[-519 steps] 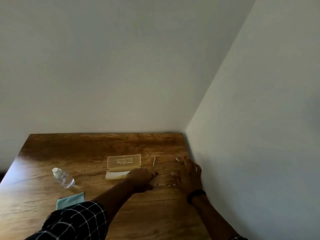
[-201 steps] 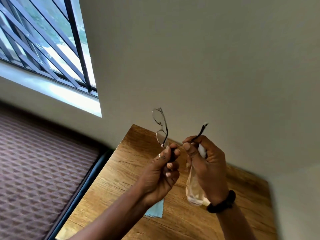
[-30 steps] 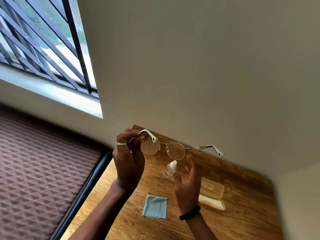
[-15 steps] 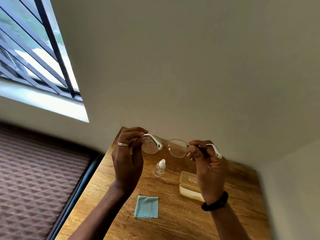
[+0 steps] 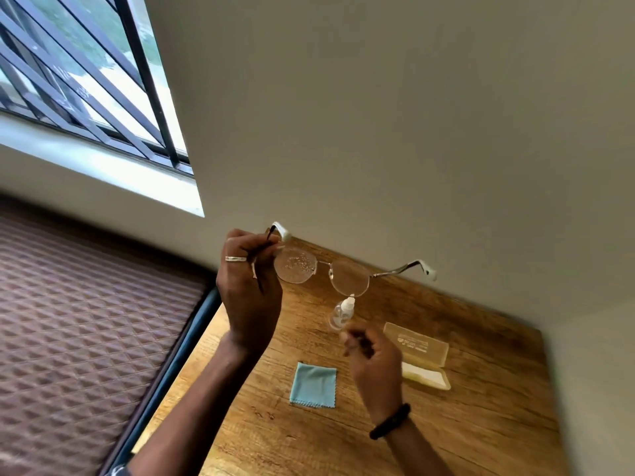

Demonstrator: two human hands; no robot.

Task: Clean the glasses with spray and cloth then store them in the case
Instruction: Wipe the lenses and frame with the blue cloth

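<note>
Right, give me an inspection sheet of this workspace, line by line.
Surface: wooden table, in a wall corner.
Job's things: glasses held up in the air, droplets on one lens; spray bottle upright on the table; blue cloth flat on the table, untouched; case open, nothing seen in it.
Clutter: nothing seen.
Grippers: left hand pinches the glasses by one temple; right hand hangs over the table, blurred, holds nothing seen.
Cables: nothing seen.
Surroundings: barred window upper left; plain walls; patterned surface left of the table.
</note>
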